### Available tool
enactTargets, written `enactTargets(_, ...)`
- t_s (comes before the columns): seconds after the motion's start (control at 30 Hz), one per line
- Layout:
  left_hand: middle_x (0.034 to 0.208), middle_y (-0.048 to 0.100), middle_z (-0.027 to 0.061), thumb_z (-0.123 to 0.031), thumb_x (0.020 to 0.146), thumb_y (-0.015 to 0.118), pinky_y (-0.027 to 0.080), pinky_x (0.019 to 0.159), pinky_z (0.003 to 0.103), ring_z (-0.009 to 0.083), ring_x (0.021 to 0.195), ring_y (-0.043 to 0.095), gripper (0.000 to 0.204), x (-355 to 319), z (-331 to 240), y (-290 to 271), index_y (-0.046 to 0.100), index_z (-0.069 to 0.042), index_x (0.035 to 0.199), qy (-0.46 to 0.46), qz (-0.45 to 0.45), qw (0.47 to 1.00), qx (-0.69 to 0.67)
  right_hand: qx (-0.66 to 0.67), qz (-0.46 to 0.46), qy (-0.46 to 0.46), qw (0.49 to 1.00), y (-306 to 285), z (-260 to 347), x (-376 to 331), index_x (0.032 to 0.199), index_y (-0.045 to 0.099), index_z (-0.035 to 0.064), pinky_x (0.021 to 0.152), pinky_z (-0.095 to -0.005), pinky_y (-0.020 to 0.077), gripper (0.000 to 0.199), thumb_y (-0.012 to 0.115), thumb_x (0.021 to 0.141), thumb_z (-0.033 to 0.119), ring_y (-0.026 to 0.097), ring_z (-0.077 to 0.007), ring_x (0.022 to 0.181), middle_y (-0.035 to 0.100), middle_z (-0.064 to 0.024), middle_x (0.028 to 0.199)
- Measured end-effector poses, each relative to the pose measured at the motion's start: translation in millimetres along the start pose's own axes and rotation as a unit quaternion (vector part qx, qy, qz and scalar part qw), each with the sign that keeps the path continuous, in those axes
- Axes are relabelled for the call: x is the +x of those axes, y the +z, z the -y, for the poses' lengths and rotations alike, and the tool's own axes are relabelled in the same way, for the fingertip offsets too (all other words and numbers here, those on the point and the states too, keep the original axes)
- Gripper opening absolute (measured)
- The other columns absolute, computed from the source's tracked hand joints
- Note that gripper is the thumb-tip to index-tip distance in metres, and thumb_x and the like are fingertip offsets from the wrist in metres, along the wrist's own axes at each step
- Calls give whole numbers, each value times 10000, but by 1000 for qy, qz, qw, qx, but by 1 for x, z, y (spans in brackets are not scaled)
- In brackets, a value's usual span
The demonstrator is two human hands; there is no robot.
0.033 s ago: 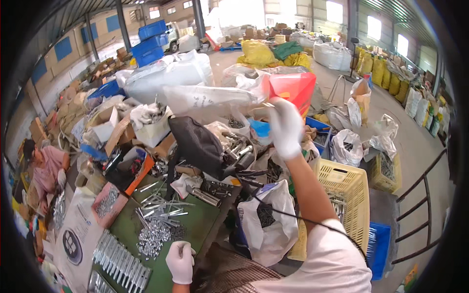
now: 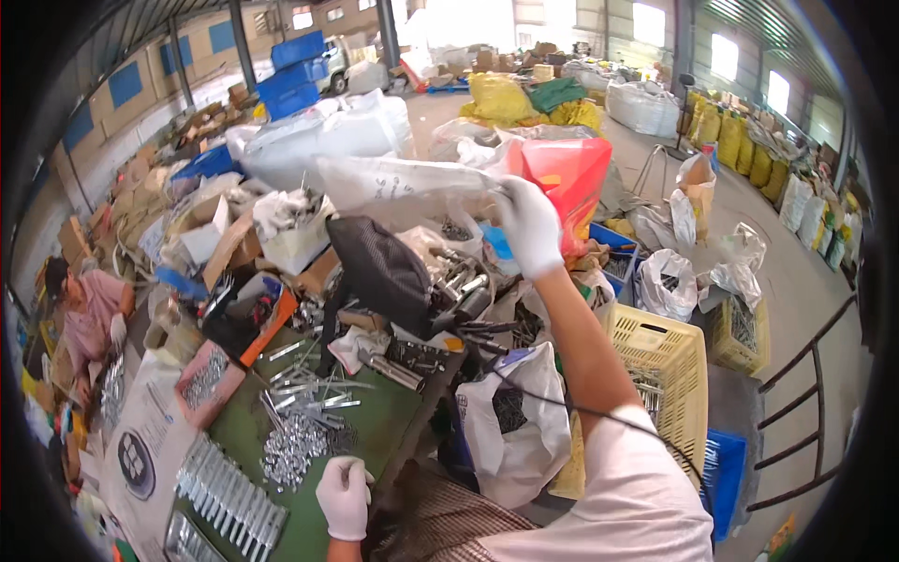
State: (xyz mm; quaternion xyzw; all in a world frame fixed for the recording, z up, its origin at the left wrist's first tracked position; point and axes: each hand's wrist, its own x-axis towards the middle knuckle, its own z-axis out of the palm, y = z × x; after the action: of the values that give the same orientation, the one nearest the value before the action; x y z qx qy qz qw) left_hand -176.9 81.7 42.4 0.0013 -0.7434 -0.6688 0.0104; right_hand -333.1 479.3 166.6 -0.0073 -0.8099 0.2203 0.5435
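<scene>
My right hand [image 2: 530,225], in a white glove, is stretched far forward, its fingers closed at the edge of a whitish clear plastic bag [image 2: 403,187]. A red bag [image 2: 569,183] stands just beyond that hand. Low in the view, my gloved left hand [image 2: 344,499] is curled closed over the green tabletop [image 2: 384,426]; whatever its fingers may hold is hidden. Beside it lies a heap of small shiny metal pieces [image 2: 292,457], with loose metal rods [image 2: 314,401] behind. Metal bolt-like parts [image 2: 232,501] lie in a neat row to the left.
A black mesh-like bag [image 2: 379,272] lies among metal tubes. A white sack [image 2: 510,421] and a yellow crate [image 2: 670,351] stand to the right, near a blue crate [image 2: 721,478]. A black cable [image 2: 571,409] crosses my right arm. Another person [image 2: 94,314] works at far left.
My right hand has moved a little left and up, onto the edge of the plastic bag, and is less blurred. The left hand has stayed nearly in place.
</scene>
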Motion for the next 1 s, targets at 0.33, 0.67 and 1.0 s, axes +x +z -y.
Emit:
enactTargets(0.33,694,625,83,-81,856,617,477,592,270,157,616,609,59,1,0,-12,627,-31,884,91,16,986,136,212,70,221,949,13,-31,-197,946,625,-21,787,-290,456,174,535,911,123,580,-172,828,627,-97,877)
enactTargets(0.67,899,620,89,-141,812,615,480,791,389,304,888,594,128,135,-21,-92,679,-123,922,226,-25,807,545,255,281,63,923,-23,177,-248,771,618,37,567,-365,467,90,655,728,-34,581,-299,612,599,-111,692)
enactTargets(1.0,917,633,97,-169,826,597,475,794,399,325,864,586,121,136,-28,-95,639,-82,898,267,-29,787,556,104,287,-91,948,98,217,-180,798,629,74,697,-400,474,70,673,744,83,584,-298,753,603,-98,785)
